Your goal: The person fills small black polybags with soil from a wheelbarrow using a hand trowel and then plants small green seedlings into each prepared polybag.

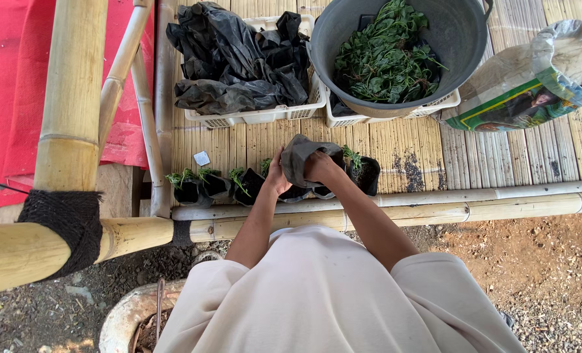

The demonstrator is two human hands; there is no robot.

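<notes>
Both my hands hold one black plastic nursery bag (302, 155) above the edge of a bamboo platform (487, 157). My left hand (277, 176) grips its left side and my right hand (321, 166) its right side, spreading the mouth. Just beneath and beside the bag stands a row of several small black bags with green seedlings (202, 183), with one more seedling bag (366, 171) to the right of my right hand.
A white basket of empty black bags (238, 59) sits at the back. A grey tub of green cuttings (389, 55) rests on a second white basket. A printed sack (539, 78) lies at the right. Thick bamboo poles (72, 98) stand left; a soil-filled bucket (131, 320) is below.
</notes>
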